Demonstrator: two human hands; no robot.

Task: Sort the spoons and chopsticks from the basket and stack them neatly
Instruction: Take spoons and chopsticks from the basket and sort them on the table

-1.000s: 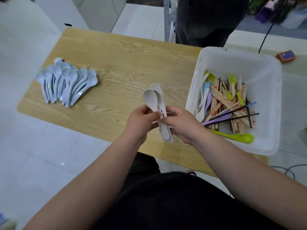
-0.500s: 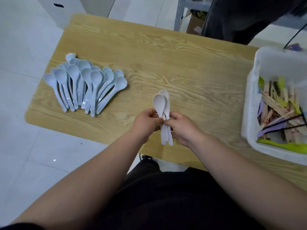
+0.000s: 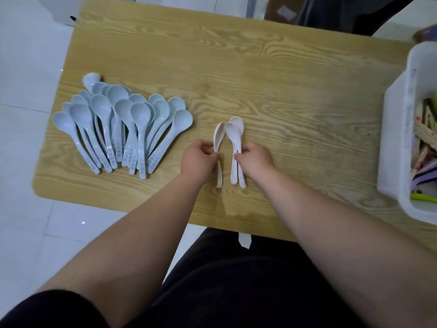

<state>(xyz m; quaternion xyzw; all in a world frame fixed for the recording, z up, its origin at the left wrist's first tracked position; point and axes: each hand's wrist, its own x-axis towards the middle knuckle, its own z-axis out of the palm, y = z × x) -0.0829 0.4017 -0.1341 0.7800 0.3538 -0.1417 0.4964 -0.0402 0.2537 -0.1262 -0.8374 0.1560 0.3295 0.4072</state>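
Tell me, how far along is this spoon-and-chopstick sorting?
Partly done. Done: a fanned pile of pale blue spoons lies on the left of the table. In hand: the left hand pinches a white spoon and the right hand grips two white spoons. Left: the basket holds wooden chopsticks and coloured utensils; no chopstick pile shows on the table.

My left hand (image 3: 199, 159) pinches a white spoon (image 3: 219, 136) by its handle, fingers curled. My right hand (image 3: 256, 159), just beside it but not touching, grips a pair of white spoons (image 3: 234, 134). Both bare forearms reach forward, angling inward.
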